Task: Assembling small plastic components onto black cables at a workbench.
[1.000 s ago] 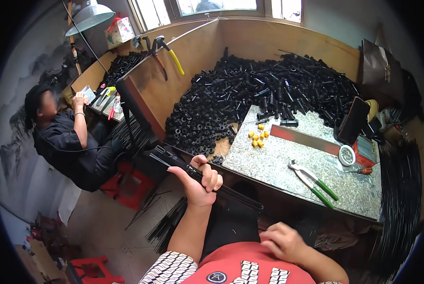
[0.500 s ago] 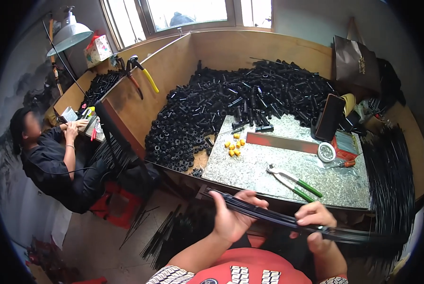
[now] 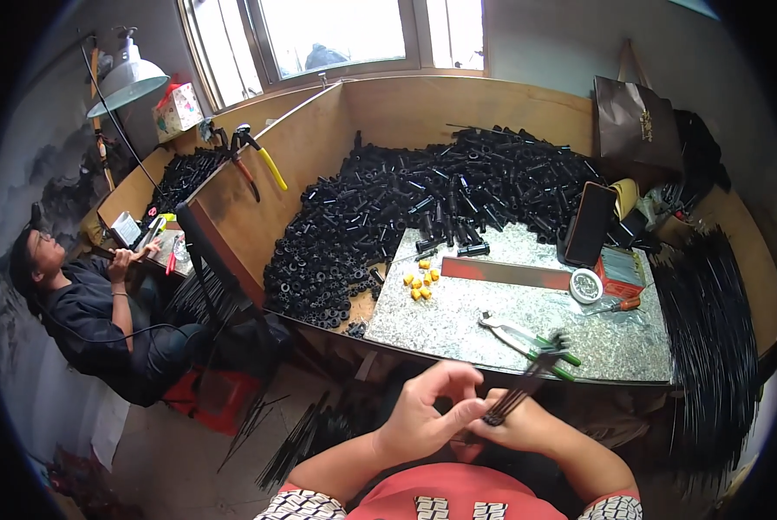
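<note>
A bundle of thin black rods (image 3: pixel 528 381) slants up and to the right from my right hand (image 3: pixel 520 425), which is closed around its lower end. The rods' upper tips are blurred and pass in front of green-handled pliers (image 3: pixel 514 336) lying on the speckled board. My left hand (image 3: pixel 427 414) is close against the right one, its thumb by the bundle's lower end. Its index finger is curled, with a gap between it and the thumb, and I see nothing held there. The other left fingers are partly hidden.
Black tubular parts (image 3: pixel 458 186) are heaped behind the speckled board (image 3: pixel 432 334). On the board are yellow pieces (image 3: pixel 419 282), a metal strip (image 3: pixel 501 271), a round white tin (image 3: pixel 585 285) and a phone (image 3: pixel 590 225). Long black rods (image 3: pixel 709 347) stand right. A co-worker (image 3: pixel 94 303) sits left.
The rods have swung from lying across both hands to slanting up from my right hand. My left hand has let go of their left end, and both hands are closer together. The co-worker's head has lifted.
</note>
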Demonstrator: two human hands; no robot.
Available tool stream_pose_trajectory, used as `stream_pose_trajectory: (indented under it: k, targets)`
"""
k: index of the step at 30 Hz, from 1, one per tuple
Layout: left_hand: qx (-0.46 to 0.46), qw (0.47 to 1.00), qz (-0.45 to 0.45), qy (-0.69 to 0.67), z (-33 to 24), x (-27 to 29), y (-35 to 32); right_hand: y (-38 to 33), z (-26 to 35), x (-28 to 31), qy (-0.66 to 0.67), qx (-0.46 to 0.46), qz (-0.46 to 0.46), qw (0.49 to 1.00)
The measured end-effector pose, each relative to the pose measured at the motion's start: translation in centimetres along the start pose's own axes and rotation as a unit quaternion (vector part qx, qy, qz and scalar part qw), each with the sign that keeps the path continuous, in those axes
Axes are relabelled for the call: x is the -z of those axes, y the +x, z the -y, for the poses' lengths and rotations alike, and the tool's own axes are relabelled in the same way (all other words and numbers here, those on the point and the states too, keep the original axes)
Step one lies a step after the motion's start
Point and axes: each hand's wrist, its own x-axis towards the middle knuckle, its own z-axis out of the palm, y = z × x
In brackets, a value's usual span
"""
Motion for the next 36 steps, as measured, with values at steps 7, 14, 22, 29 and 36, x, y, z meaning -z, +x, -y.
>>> stream_pose_trajectory:
  k: [7,14,22,29,36]
  targets:
    - [-0.08,0.971,-0.048,-0.219,-2.8,-0.5,3.6,0.3,-1.5,-3.9,0.086,-0.033,0.065,0.994]
    - [-0.137,0.988,-0.049,-0.05,-3.4,-0.9,4.7,-0.2,-2.6,-3.9,0.136,-0.017,0.072,0.988]
    - [-0.044,0.977,0.128,-0.164,-4.8,-0.6,5.3,0.4,3.3,5.2,0.18,0.159,0.038,0.97]
    - [-0.15,0.984,0.087,-0.039,-4.7,-0.5,6.6,1.2,2.4,8.5,0.324,0.155,-0.051,0.932]
    - [-0.14,0.988,-0.053,0.039,-3.9,0.0,6.9,2.6,4.7,6.3,0.228,0.146,-0.247,0.93]
